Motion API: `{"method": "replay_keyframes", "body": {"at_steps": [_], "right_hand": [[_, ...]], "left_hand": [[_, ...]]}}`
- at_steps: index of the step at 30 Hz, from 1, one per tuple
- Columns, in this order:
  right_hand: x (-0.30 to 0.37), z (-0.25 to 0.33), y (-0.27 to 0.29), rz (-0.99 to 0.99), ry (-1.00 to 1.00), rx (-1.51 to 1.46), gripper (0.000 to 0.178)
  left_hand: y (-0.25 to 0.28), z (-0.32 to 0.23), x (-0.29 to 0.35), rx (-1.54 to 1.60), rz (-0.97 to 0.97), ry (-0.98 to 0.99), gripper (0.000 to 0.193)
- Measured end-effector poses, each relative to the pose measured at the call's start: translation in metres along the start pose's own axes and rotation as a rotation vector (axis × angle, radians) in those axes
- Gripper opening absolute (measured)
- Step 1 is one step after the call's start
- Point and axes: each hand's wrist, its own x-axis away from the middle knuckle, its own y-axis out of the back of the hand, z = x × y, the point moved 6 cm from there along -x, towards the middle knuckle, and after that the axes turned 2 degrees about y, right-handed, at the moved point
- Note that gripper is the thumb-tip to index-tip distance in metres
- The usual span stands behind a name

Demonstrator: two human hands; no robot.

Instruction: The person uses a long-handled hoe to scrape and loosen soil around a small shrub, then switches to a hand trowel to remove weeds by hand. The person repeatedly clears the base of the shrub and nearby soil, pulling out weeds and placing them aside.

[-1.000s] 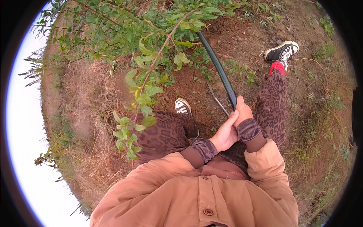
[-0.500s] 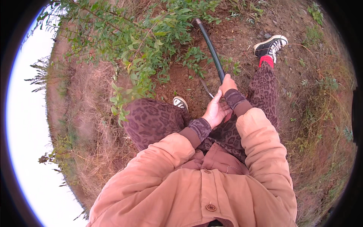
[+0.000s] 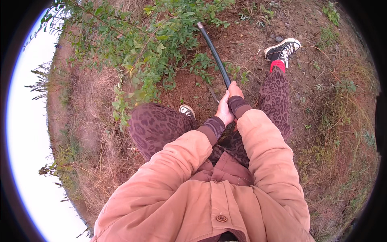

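Our dark pole runs forward from our right hand, fingers wrapped round its near end; our left hand presses alongside, fingers hidden, so we cannot tell their grip. Swinging leftward could snag it in the bush ahead-left of our fingers.

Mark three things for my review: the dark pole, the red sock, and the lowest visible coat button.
Dark pole (image 3: 215, 53): head view, midway along its exposed shaft.
Red sock (image 3: 278, 65): head view, the band between shoe and trouser leg.
Coat button (image 3: 221, 218): head view, centre of its round face.
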Motion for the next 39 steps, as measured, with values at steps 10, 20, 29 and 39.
{"method": "replay_keyframes", "body": {"at_steps": [10,20,29,39], "right_hand": [[-0.017,0.026,-0.013,-0.046,0.042,0.027,0.027],[0.000,-0.015,-0.003,0.024,-0.059,0.007,0.016],[-0.015,0.021,-0.017,0.062,0.094,0.084,0.029],[0.019,-0.001,0.012,-0.004,0.115,0.159,0.024]], "left_hand": [[0.020,-0.026,-0.007,-0.128,0.006,-0.039,0.060],[0.003,0.009,0.001,-0.065,0.036,0.063,0.057],[0.023,-0.018,-0.002,-0.081,-0.068,-0.017,0.055],[-0.004,0.011,0.014,-0.045,0.036,0.070,0.049]]}}
